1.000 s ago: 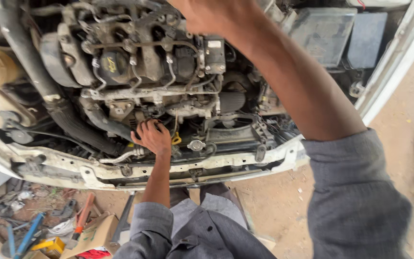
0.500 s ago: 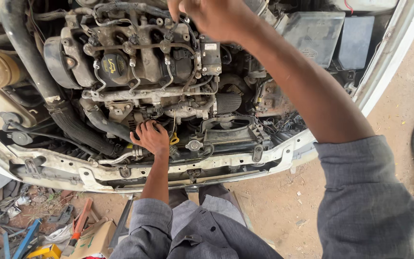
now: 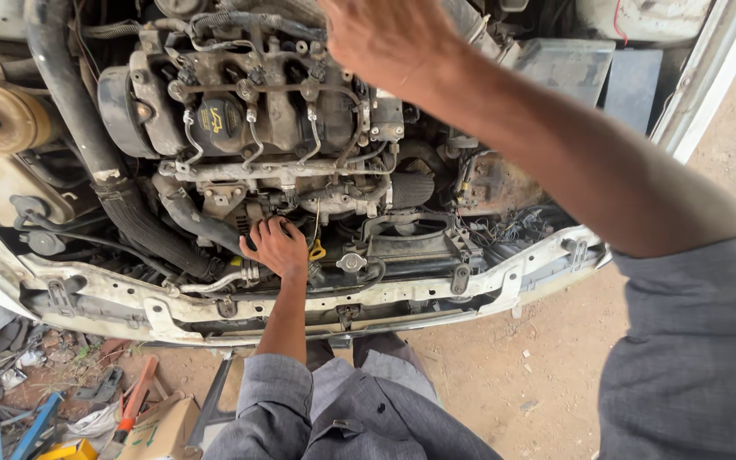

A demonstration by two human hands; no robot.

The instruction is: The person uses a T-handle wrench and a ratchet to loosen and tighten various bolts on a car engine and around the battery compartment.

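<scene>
Reaching low, left hand (image 3: 277, 247) curls onto engine (image 3: 249, 119) hoses by yellow dipstick (image 3: 317, 252); right hand (image 3: 385, 38) spread, empty, seemingly bracing above

1. Sandy dirt ground (image 3: 504, 375) carries everything; small pebbles are scattered across it.
2. At lower left lie a cardboard box (image 3: 163, 430), an orange-handled tool (image 3: 136, 400), blue metal bars (image 3: 31, 430); grey scrap and rags (image 3: 10, 358) sit beside them.
</scene>
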